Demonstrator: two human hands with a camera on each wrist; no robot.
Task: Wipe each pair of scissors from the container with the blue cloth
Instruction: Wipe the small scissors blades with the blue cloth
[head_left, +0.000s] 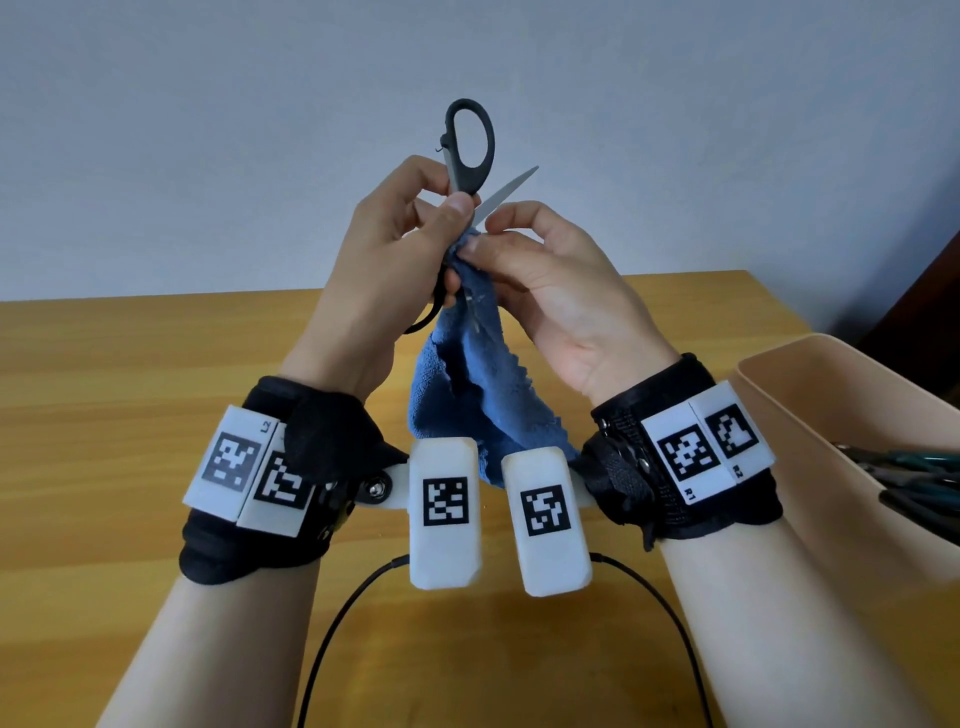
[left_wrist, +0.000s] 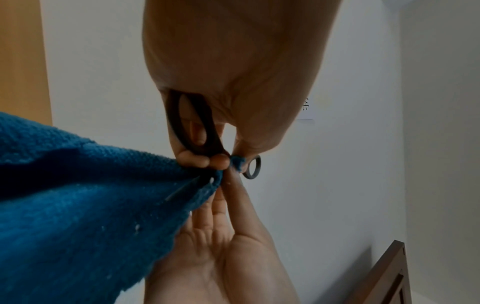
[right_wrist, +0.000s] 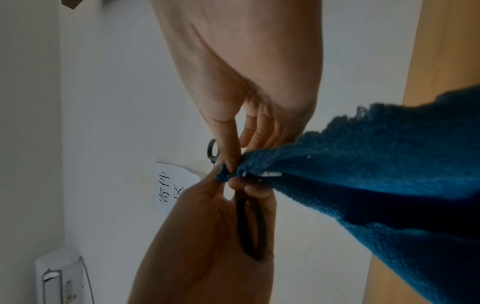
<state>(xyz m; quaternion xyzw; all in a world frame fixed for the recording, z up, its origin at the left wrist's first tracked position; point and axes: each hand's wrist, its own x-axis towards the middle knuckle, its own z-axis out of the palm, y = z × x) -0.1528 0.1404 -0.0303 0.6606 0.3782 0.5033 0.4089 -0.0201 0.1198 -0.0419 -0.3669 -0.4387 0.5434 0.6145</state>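
My left hand (head_left: 451, 200) grips a pair of black-handled scissors (head_left: 470, 145) held up above the table. The scissors are spread open, with one handle loop sticking up and one bare blade (head_left: 506, 195) pointing up and right. The other loop (left_wrist: 192, 127) lies inside the left palm. My right hand (head_left: 480, 240) pinches the blue cloth (head_left: 467, 395) around the second blade close to the pivot. The rest of the cloth hangs down between my wrists. A sliver of that wrapped blade (right_wrist: 272, 174) shows through the cloth (right_wrist: 389, 174).
A beige container (head_left: 779, 374) stands at the right edge of the wooden table (head_left: 156, 364), with several more scissors (head_left: 924, 478) inside. Black cables (head_left: 337, 623) run over the near table. A pale wall is behind, and dark wooden furniture (head_left: 924, 291) is at the far right.
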